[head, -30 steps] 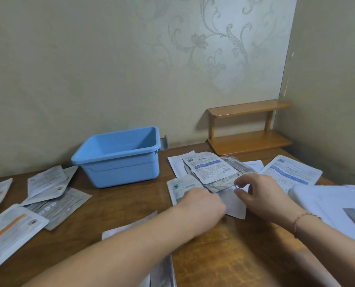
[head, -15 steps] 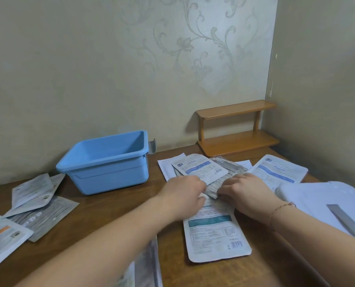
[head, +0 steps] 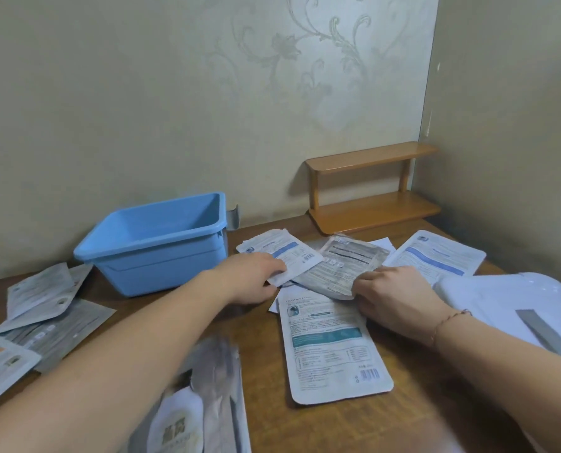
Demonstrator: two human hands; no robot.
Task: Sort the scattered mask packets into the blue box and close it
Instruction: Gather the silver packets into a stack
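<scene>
The open blue box (head: pixel 161 256) stands at the back of the wooden table, its inside looking bare. Right of it lies a pile of mask packets. My left hand (head: pixel 249 279) pinches the near edge of a white packet with a blue stripe (head: pixel 282 253). My right hand (head: pixel 393 295) grips the near right corner of a grey packet (head: pixel 341 266) in the same pile. A long white packet with a teal band (head: pixel 331 348) lies flat just in front of both hands. Another white and blue packet (head: pixel 436 256) sits further right.
Several more packets (head: pixel 43 308) lie at the table's left, and silver ones (head: pixel 207 403) under my left forearm. A white lid-like object (head: pixel 508 302) rests at the right edge. A small wooden shelf (head: pixel 370 191) stands in the back corner against the wall.
The long white packet with the teal band came out of the pile and now lies flat in front. Both hands went back to the pile, and the view has swung slightly.
</scene>
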